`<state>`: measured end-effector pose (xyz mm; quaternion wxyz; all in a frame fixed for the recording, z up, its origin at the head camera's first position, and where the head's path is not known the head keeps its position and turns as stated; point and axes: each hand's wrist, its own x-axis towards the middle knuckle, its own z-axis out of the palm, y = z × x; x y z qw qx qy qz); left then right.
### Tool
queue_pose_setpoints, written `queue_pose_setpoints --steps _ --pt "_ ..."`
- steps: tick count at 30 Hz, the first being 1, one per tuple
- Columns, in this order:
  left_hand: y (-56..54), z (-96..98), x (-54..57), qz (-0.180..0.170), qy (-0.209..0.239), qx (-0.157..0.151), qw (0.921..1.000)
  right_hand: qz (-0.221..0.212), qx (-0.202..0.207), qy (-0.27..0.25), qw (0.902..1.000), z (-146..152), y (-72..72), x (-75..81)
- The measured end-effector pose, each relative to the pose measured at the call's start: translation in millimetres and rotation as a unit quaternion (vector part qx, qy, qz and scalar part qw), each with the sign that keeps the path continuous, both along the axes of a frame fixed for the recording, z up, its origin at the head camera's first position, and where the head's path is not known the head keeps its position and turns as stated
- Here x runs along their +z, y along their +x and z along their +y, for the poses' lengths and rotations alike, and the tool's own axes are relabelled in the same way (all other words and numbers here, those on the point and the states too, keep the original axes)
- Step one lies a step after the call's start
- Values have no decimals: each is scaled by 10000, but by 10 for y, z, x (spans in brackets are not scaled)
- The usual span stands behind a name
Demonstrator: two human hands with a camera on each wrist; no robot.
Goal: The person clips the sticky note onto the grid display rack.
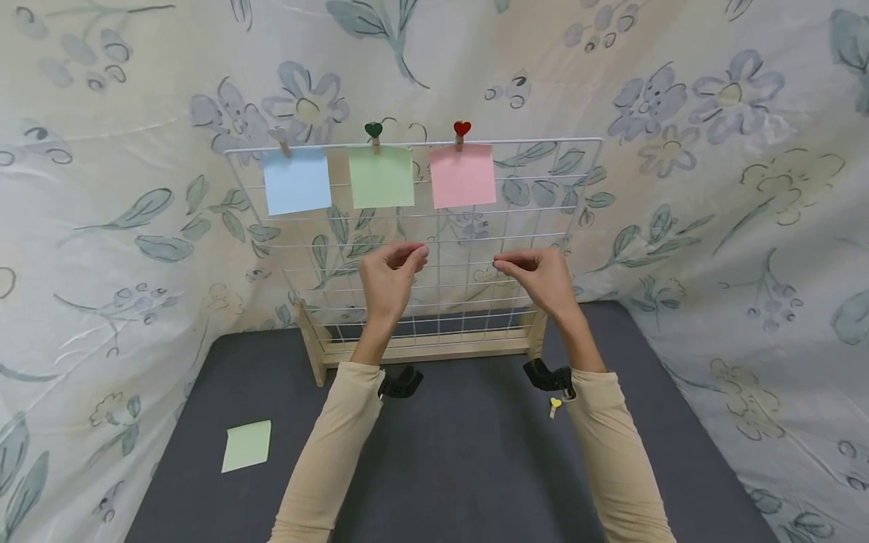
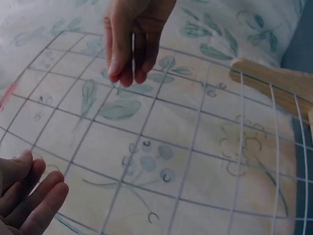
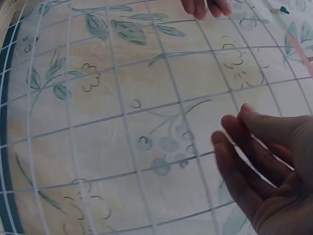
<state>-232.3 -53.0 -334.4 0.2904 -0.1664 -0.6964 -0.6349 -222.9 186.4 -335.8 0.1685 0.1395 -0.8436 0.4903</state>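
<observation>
Both hands are raised in front of a white wire grid [image 1: 437, 241], with a stretch of mesh between them. My left hand [image 1: 388, 279] has loosely bent fingers, and nothing shows between its thumb and fingertips [image 2: 34, 164]. Opposite it, my right hand [image 1: 539, 279] is turned inward, thumb near the index finger, also holding nothing. Above them, along the top wire, hang a blue paper note [image 1: 296, 181], a green note [image 1: 382, 178] and a pink note [image 1: 464, 176]. Small pegs hold them: a pale one [image 1: 280, 139], a green heart peg [image 1: 373, 131] and a red heart peg [image 1: 462, 130].
A wooden stand [image 1: 424, 350] carries the grid on the dark table [image 1: 468, 467]. Another green note [image 1: 247, 446] lies at the left, and a yellow heart peg [image 1: 554, 407] lies by the right forearm. Floral cloth [image 1: 747, 226] surrounds the table at the back and sides.
</observation>
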Motion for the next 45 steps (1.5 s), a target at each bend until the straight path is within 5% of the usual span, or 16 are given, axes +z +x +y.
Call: queue_pose_setpoints --steps 11,20,28,32,36,45 --pt "30 -220 -430 -542 -36 -8 9985 -489 -219 -278 9982 158 51 -377" --pt "122 -517 -835 -1363 -166 231 9903 -806 -240 -317 9960 319 118 -708" --pt "348 -690 -902 -1730 -225 316 9842 -1133 -221 -312 9928 414 163 -991" --pt "321 -840 -1165 -1930 -79 371 9805 -1371 -270 -400 9894 462 196 -1140" --pt "274 -991 -1453 -2070 -212 658 9759 -1549 -407 -491 9859 519 225 -1289" --pt "432 -1244 -1743 -2415 -487 1239 9612 -1675 -617 -515 9826 675 378 -1633"
